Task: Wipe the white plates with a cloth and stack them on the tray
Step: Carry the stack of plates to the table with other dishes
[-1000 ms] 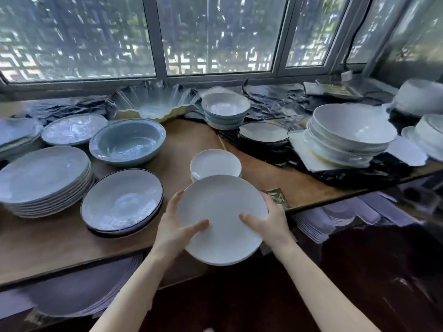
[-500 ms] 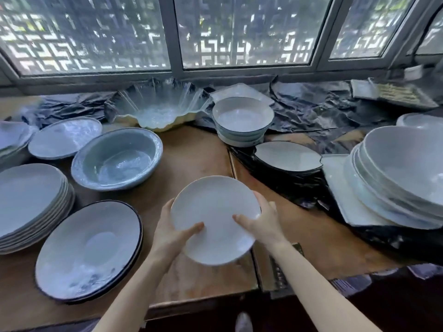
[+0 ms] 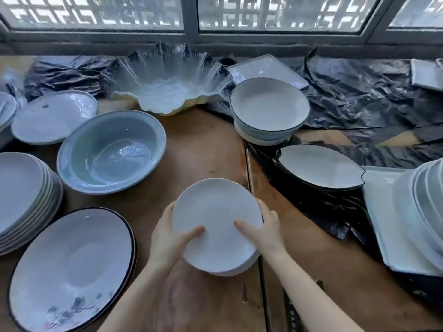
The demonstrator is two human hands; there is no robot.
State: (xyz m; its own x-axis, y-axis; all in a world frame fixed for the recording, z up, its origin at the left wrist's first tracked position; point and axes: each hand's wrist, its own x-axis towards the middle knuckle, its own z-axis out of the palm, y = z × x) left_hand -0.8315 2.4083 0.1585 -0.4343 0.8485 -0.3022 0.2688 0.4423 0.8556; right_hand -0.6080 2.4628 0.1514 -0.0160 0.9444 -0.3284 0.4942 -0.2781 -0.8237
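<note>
I am holding the white plate [image 3: 215,212] over the bench [image 3: 203,144], near its front edge. My left hand [image 3: 167,238] is clamped on its left rim and my right hand [image 3: 266,232] on its right rim, each thumb lying on the top face and the fingers curling underneath. A second pale rim is showing under the near edge, so I may be gripping more than one plate, or this one may be sitting on another; I cannot tell which. That is what is worrying me most: if I am lifting only the top one while a lower one is clinging to it, the lower one could be dropping back onto the wood and chipping. My thumbs are pressing on smooth glaze, and I am judging that any damp or dust there could be letting the plate slide out of my grip, toward the bench edge and the floor. Crockery is crowding me on both sides. The dark-rimmed plate [image 3: 72,267] is lying just beside my left wrist, the blue-green bowl [image 3: 111,152] is sitting beyond it, and the leaf-shaped dish [image 3: 318,166] is resting on the black plastic sheet [image 3: 347,97] to my right, so a wide swing could be knocking rim against rim. I am seeing no cloth, and I cannot tell which piece is the tray, so freeing one hand to reach for either would be leaving the plate tipping on a one-sided hold.
</note>
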